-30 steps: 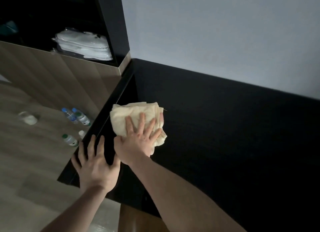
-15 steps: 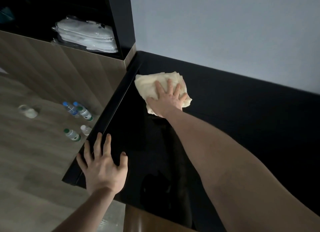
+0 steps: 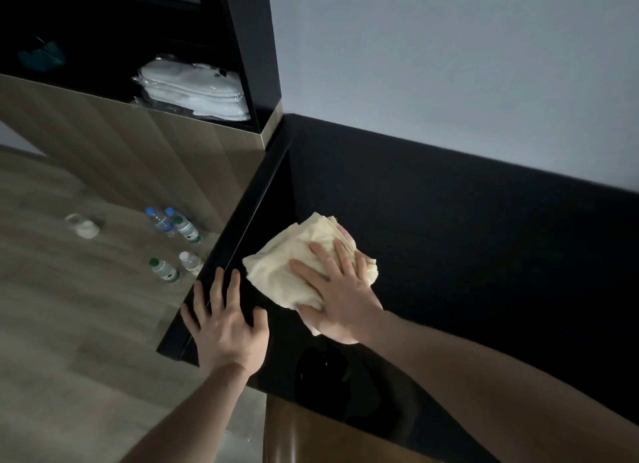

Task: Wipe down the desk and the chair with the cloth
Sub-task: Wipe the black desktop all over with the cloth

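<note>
A crumpled cream cloth lies on the black desk near its left edge. My right hand presses flat on the cloth with fingers spread. My left hand rests flat, fingers straight, on the desk's front left corner, just left of the cloth. A brown chair edge shows under the desk's front edge at the bottom; most of it is hidden.
Several water bottles and a small white cup stand on the wooden floor left of the desk. A dark shelf unit with folded white packets rises at the back left. A pale wall runs behind the desk.
My right hand has pulled the cloth back from the far left corner toward the front, near my left hand. The left hand has stayed on the corner.
</note>
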Demonstrator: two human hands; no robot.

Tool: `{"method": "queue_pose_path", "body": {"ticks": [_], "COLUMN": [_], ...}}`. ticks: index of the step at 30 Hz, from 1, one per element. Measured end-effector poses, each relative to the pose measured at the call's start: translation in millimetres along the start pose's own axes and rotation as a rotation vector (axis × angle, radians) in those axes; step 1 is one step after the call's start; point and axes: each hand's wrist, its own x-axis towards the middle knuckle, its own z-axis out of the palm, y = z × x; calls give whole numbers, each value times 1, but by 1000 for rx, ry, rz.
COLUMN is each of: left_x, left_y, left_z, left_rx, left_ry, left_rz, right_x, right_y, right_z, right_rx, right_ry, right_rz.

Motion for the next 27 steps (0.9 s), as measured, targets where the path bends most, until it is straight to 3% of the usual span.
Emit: {"method": "queue_pose_path", "body": {"ticks": [3, 8, 13, 21, 27], "left_x": [1, 0, 0, 0, 1], "left_y": [0, 1, -1, -1, 0], "left_z": [-1, 0, 1, 0, 1], "left_rx": [1, 12, 7, 7, 9], "left_ry": [-8, -2, -9, -15, 0], "left_rz": [5, -9, -4, 3, -3], "right_x": [25, 74, 61, -50, 2], "right_y": [18, 32, 61, 168, 122], "right_z": [-11, -33, -36, -44, -54], "right_rx": [-42, 8, 91, 276, 374], "right_ry": [7, 73, 123, 205, 287], "right_rz": [44, 277, 377, 1014, 1252]}}
